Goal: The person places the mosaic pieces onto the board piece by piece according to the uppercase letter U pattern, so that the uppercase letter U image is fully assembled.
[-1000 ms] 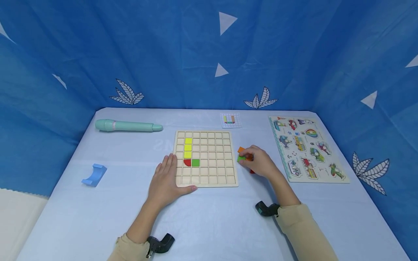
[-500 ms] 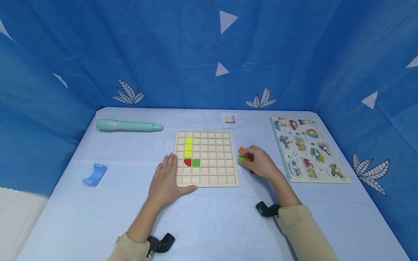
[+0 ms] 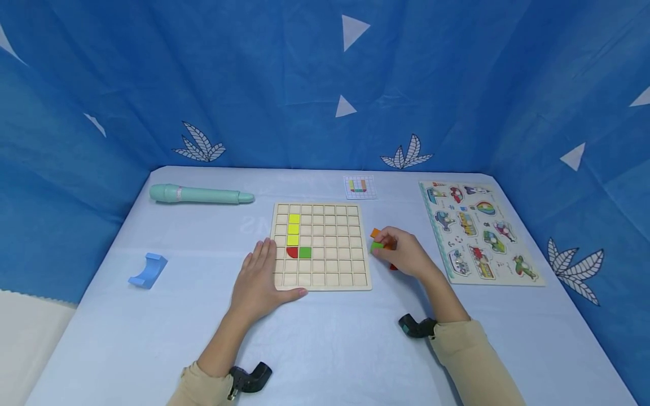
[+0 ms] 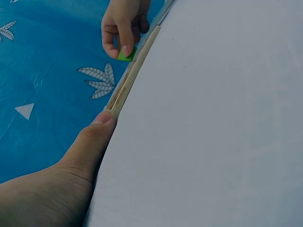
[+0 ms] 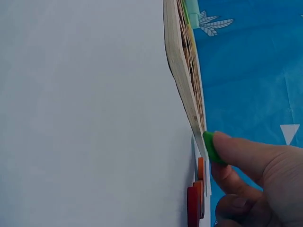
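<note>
My left hand (image 3: 255, 282) rests along the left edge of a wooden grid board (image 3: 331, 226), fingers straight, thumb at its front edge. On the board lie a column of yellow tiles (image 3: 293, 229), a red quarter-round tile (image 3: 292, 253) and a green square tile (image 3: 305, 252). Just right of the board, my right hand (image 3: 404, 255) pinches another green tile (image 5: 211, 147) between thumb and fingertips. Beneath that hand are orange tiles (image 5: 200, 168) and a red piece (image 5: 193, 205), partly hidden from the head view.
A pattern card (image 3: 360, 187) lies behind the board. At right is a picture puzzle board (image 3: 477, 237). A mint-green microphone-shaped object (image 3: 202, 194) lies back left, and a blue curved holder (image 3: 148, 271) stands at left.
The green tile in my right hand has tilted and risen slightly, while the hand stays by the loose tiles. My left hand keeps its place on the board.
</note>
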`<state>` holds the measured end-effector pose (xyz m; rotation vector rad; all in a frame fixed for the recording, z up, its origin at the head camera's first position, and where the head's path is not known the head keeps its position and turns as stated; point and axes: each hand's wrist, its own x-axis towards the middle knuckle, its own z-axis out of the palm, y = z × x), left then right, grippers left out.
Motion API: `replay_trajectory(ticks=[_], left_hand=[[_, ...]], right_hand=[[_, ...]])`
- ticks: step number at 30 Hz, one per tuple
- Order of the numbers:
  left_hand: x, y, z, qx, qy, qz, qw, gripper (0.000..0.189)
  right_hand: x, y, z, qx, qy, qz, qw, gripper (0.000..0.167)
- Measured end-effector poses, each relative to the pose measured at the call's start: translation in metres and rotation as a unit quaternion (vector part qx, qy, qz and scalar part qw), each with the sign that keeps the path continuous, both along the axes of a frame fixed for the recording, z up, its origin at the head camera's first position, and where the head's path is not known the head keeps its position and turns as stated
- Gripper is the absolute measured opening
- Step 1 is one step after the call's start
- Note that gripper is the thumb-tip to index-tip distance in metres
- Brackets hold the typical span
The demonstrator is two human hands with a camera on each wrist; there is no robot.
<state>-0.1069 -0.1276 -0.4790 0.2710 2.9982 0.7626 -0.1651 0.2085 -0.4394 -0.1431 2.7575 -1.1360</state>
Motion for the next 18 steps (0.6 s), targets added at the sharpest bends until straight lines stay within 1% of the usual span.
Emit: replay_trajectory(ticks=[6,9,13,18], left_hand=[[0.0,0.0,0.0,0.003,-0.003,0.0,1.0,0.134],[0.0,0.0,0.0,0.004,-0.004,0.001,1.0,0.134],[0.0,0.0,0.0,0.004,-0.003,0.002,1.0,0.135],[0.0,0.0,-0.001,0.002,-0.003,0.001,1.0,0.134]], right_hand=[[-0.001,-0.006,0.002,-0.032,0.013,0.021,0.9992,0.016],[-0.002,-0.013,0.003,-0.039,0.014,0.031,0.9987,0.016],[-0.004,-0.025,0.004,-0.039,0.011,0.042,0.9983,0.016],[-0.006,-0.042,0.005,-0.051,-0.002,0.055,0.9972,0.016]])
